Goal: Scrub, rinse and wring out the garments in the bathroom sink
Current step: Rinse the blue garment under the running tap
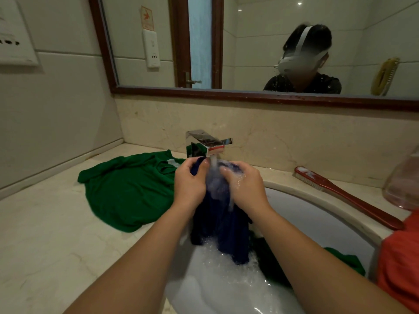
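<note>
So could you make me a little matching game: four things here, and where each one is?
Things:
1. navy garment
2. green garment
3. red brush
4. tap

Places:
A. flat on the counter, left of the sink
B. held in both hands under running water
C. on the counter, right of the sink
D. behind the basin, running

Pairs: 1-B, 2-A, 3-C, 4-D

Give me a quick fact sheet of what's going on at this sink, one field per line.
place: bathroom sink set in a marble counter
tap: faucet running
left hand: gripping the navy garment
right hand: gripping the same garment under the stream
basin: soapy foam, another green cloth in it
counter left: green shirt lying spread
counter right: red-handled brush
</note>
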